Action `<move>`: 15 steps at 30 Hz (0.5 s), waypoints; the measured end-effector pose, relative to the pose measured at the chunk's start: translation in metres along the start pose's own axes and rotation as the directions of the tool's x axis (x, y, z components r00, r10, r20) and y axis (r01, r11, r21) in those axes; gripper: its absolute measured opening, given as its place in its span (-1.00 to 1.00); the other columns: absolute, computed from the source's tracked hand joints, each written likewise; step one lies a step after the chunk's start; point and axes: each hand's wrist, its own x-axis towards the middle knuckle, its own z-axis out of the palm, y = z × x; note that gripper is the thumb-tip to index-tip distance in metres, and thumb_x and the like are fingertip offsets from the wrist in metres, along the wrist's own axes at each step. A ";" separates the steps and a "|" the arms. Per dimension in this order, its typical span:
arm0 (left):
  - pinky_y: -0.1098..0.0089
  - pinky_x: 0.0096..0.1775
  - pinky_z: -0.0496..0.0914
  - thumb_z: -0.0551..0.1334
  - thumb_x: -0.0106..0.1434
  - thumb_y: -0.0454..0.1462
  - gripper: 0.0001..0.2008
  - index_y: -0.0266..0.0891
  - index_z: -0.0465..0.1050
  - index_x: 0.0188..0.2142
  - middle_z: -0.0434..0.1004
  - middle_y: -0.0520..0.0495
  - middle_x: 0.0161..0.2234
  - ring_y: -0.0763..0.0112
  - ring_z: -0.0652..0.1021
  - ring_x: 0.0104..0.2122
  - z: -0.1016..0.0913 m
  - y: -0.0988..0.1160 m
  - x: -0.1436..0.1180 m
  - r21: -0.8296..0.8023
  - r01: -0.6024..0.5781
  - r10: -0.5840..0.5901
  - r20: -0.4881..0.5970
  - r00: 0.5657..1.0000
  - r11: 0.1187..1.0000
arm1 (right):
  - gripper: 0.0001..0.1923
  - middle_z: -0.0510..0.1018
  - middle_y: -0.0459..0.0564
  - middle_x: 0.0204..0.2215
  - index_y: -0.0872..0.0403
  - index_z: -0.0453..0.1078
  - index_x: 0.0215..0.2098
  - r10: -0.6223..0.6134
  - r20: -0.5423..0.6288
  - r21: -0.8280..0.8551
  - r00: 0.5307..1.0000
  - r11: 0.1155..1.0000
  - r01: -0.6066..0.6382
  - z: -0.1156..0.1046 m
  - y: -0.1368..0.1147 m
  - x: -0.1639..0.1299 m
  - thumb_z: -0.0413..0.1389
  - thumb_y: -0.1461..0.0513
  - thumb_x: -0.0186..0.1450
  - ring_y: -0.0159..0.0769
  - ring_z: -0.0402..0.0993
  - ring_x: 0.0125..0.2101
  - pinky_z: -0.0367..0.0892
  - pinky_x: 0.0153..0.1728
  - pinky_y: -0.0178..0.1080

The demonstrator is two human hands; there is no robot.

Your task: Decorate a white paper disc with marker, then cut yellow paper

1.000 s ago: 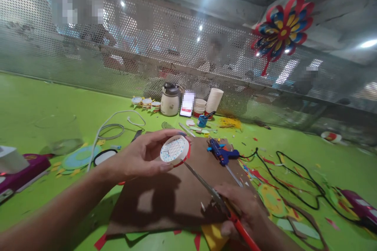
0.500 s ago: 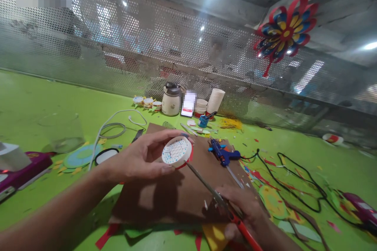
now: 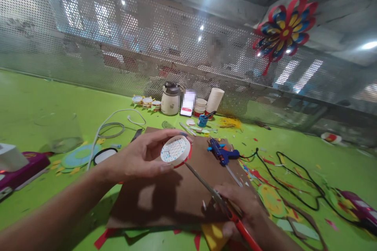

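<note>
My left hand [image 3: 141,155] grips a cut-off paper cup base [image 3: 175,151] by its rim, its round face patterned with blue dots and dark crossing lines. Red shows on the cup's lower side. In my right hand [image 3: 246,208] is a pair of scissors [image 3: 216,196] with red handles, pointing up and left. The blade tips meet the cup's edge at its lower right; whether they pierce it I cannot tell. Both hands are above a brown cardboard sheet [image 3: 147,208] that lies on the green table.
A blue glue gun [image 3: 223,152] lies on the cardboard's right side, its black cord [image 3: 297,194] looping rightward. Behind stand a thermos jug [image 3: 171,100], a phone [image 3: 187,104], stacked paper cups [image 3: 215,100] and a blue paint jar [image 3: 202,120]. Paper scraps lie right; a clear container [image 3: 64,133] stands left.
Hands, cup base and scissors keep nearly the same pose. The whole view has shifted very slightly. A dark shape behind the mesh at upper left is gone.
</note>
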 end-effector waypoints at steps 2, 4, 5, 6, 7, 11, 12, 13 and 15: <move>0.45 0.01 0.41 0.39 0.16 -0.39 -0.48 -0.09 0.45 0.12 0.58 -0.13 0.04 0.35 0.56 0.00 0.000 -0.001 0.000 -0.025 -0.004 0.004 0.003 1.000 1.000 | -0.51 0.55 -0.12 -0.49 -0.04 0.37 0.03 0.016 0.018 -0.009 1.000 1.000 -0.016 -0.001 -0.002 0.001 0.05 -0.17 0.34 -0.36 0.46 -0.58 0.31 -0.53 -0.39; 0.50 0.00 0.40 0.37 0.18 -0.41 -0.48 -0.06 0.46 0.12 0.59 -0.10 0.03 0.40 0.56 -0.02 0.000 -0.001 0.000 -0.051 -0.013 0.014 0.013 1.000 0.999 | -0.47 0.55 -0.12 -0.50 -0.04 0.35 0.09 0.017 0.019 0.001 1.000 1.000 -0.017 -0.002 -0.003 0.001 0.05 -0.17 0.34 -0.37 0.48 -0.58 0.30 -0.54 -0.40; 0.52 0.00 0.40 0.36 0.18 -0.43 -0.49 -0.04 0.47 0.11 0.59 -0.09 0.03 0.43 0.56 -0.02 0.000 -0.001 0.001 -0.061 -0.020 0.021 0.020 1.000 0.998 | -0.46 0.55 -0.12 -0.50 -0.04 0.35 0.11 0.018 0.025 0.012 1.000 1.000 -0.019 -0.001 -0.002 0.000 0.05 -0.17 0.34 -0.37 0.48 -0.58 0.29 -0.55 -0.41; 0.54 0.00 0.39 0.36 0.19 -0.44 -0.48 -0.03 0.47 0.11 0.59 -0.07 0.03 0.45 0.56 -0.02 0.000 -0.001 0.001 -0.072 -0.026 0.027 0.025 0.999 0.997 | -0.44 0.55 -0.12 -0.50 -0.03 0.35 0.12 0.020 0.031 0.020 0.999 1.000 -0.021 -0.001 -0.002 -0.001 0.05 -0.17 0.33 -0.37 0.49 -0.58 0.29 -0.55 -0.40; 0.56 0.01 0.39 0.35 0.19 -0.45 -0.48 -0.02 0.47 0.11 0.59 -0.06 0.04 0.47 0.55 -0.01 0.000 -0.002 0.001 -0.079 -0.029 0.031 0.029 0.999 0.996 | -0.44 0.56 -0.11 -0.49 -0.03 0.34 0.13 0.024 0.032 0.026 0.999 0.999 -0.024 -0.001 -0.001 -0.002 0.06 -0.17 0.33 -0.36 0.50 -0.57 0.29 -0.55 -0.40; 0.56 0.01 0.38 0.35 0.19 -0.45 -0.48 -0.02 0.47 0.11 0.59 -0.05 0.04 0.48 0.55 -0.01 0.001 -0.001 0.002 -0.091 -0.024 0.027 0.029 0.999 0.996 | -0.43 0.56 -0.10 -0.46 -0.03 0.30 0.17 0.012 0.039 0.041 0.999 0.999 -0.014 0.001 0.004 -0.005 0.09 -0.14 0.33 -0.35 0.50 -0.54 0.30 -0.52 -0.40; 0.55 0.01 0.38 0.35 0.19 -0.45 -0.49 -0.03 0.47 0.11 0.59 -0.06 0.03 0.47 0.56 -0.01 0.001 0.000 0.002 -0.090 -0.019 0.022 0.029 0.999 0.996 | -0.43 0.56 -0.11 -0.46 -0.04 0.29 0.18 0.001 0.041 0.045 0.999 0.999 -0.003 0.002 0.004 -0.005 0.09 -0.14 0.33 -0.36 0.49 -0.54 0.30 -0.52 -0.40; 0.54 0.01 0.39 0.35 0.19 -0.44 -0.50 -0.05 0.48 0.11 0.59 -0.08 0.03 0.45 0.56 -0.02 0.001 0.000 0.002 -0.088 -0.012 0.014 0.026 1.000 0.996 | -0.44 0.55 -0.11 -0.47 -0.04 0.29 0.18 -0.003 0.043 0.043 0.999 0.999 0.001 0.002 0.004 -0.004 0.08 -0.14 0.34 -0.36 0.48 -0.54 0.30 -0.53 -0.40; 0.50 0.01 0.40 0.37 0.18 -0.42 -0.51 -0.08 0.48 0.10 0.59 -0.11 0.04 0.41 0.56 -0.02 0.002 0.001 0.001 -0.090 0.005 -0.003 0.019 1.000 0.996 | -0.45 0.54 -0.12 -0.50 -0.03 0.32 0.14 -0.014 0.027 0.034 1.000 0.999 0.013 0.001 0.002 -0.002 0.05 -0.15 0.34 -0.36 0.47 -0.57 0.28 -0.55 -0.40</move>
